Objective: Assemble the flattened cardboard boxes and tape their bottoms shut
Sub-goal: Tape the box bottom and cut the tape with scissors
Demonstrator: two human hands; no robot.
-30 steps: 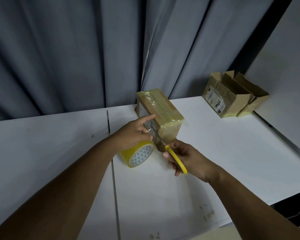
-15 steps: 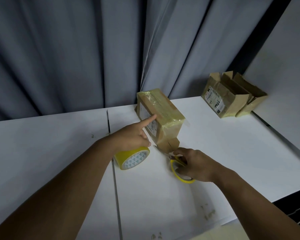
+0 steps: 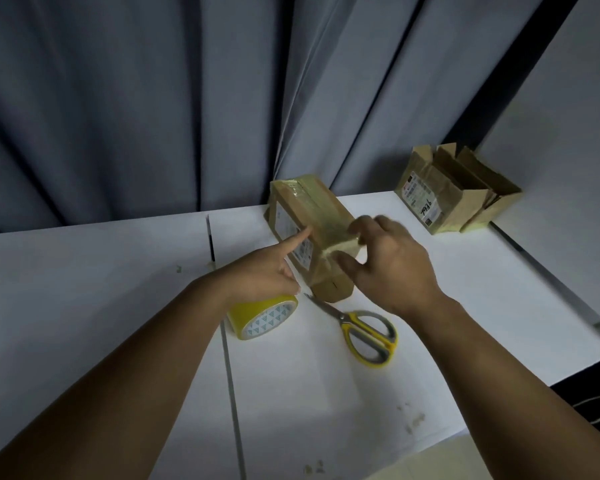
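Note:
A brown cardboard box [image 3: 312, 216], wrapped in clear yellowish tape, lies on the white table [image 3: 465, 306]. My left hand [image 3: 257, 282] presses its straight index finger against the labelled side of the box, while its other fingers curl over a yellow tape roll [image 3: 262, 320] standing on the table. My right hand [image 3: 388, 268], slightly blurred, has its fingertips on the box's taped near top edge and its thumb on the near end face. Yellow-handled scissors [image 3: 364, 330] lie on the table just in front of the box, with neither hand on them.
Two opened cardboard boxes [image 3: 454, 192] stand at the back right against the wall. Grey curtains [image 3: 153, 98] hang behind the table. A seam [image 3: 231, 375] runs down the tabletop, and the table's front right edge [image 3: 568, 372] drops off to a dark floor.
My right hand has laid the scissors on the table and moved up onto the near end of the box. My left hand stays on the box and roll.

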